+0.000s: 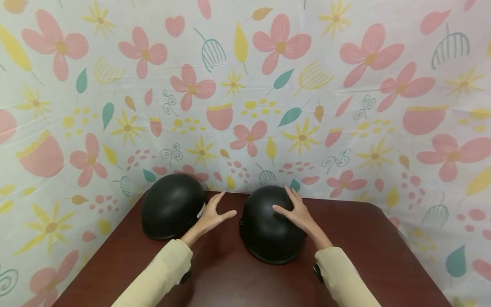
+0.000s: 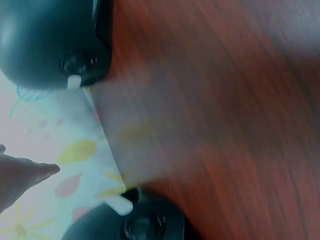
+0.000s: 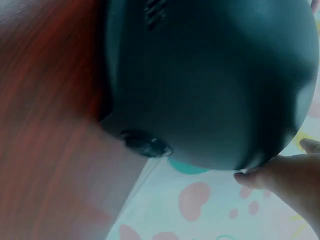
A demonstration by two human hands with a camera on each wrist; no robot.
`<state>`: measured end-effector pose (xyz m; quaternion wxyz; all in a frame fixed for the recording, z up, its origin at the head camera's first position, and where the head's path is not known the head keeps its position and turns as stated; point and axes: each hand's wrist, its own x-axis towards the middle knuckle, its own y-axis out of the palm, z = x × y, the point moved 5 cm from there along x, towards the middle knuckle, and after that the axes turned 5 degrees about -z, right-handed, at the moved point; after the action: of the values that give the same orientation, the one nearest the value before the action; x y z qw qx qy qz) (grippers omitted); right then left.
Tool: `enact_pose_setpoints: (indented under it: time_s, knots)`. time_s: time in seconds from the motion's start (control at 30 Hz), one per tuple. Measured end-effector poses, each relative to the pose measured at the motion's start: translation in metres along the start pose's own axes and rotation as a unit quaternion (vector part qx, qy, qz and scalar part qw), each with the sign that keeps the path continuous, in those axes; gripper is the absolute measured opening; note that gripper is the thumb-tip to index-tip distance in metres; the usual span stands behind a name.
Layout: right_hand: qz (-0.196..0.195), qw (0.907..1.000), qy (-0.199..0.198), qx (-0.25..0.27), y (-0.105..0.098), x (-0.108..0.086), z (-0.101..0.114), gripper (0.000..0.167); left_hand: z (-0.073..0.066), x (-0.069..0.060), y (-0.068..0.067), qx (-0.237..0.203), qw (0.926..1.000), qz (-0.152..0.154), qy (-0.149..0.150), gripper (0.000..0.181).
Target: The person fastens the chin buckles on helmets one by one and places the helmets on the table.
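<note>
Two black helmets stand dome up on the table. The right helmet (image 1: 270,226) is near the middle in the head view and fills much of the right wrist view (image 3: 210,80). My right hand (image 1: 299,213) is at its right side, fingers spread; whether they touch the shell is hard to tell. Between the two helmets is my left hand (image 1: 211,215), thumb and fingers apart, holding nothing. Just left of it sits the left helmet (image 1: 172,204), partly behind the hand. In the left wrist view, one helmet (image 2: 50,40) is at the top left and another (image 2: 155,220) at the bottom.
The dark red-brown table (image 1: 345,238) has its back edge close behind both helmets. A white cloth (image 1: 238,55) printed with flowers and leaves hangs behind it and along its sides.
</note>
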<state>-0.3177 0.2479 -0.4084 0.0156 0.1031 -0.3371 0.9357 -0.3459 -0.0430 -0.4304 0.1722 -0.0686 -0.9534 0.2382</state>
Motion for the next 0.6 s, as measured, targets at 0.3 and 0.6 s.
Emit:
enact_pose_setpoints:
  time_s: [0.3, 0.6]
  knots:
    - [-0.014, 0.9984, -0.055, -0.008, 0.02, 0.013, 0.042, 0.086, 0.001, 0.003, -0.061, 0.018, 0.999, -0.029, 0.028, 0.08]
    - [-0.014, 0.9959, -0.054, 0.072, 0.054, 0.02, 0.077, 0.08, 0.014, 0.003, -0.138, 0.047, 0.9919, -0.118, 0.011, 0.083]
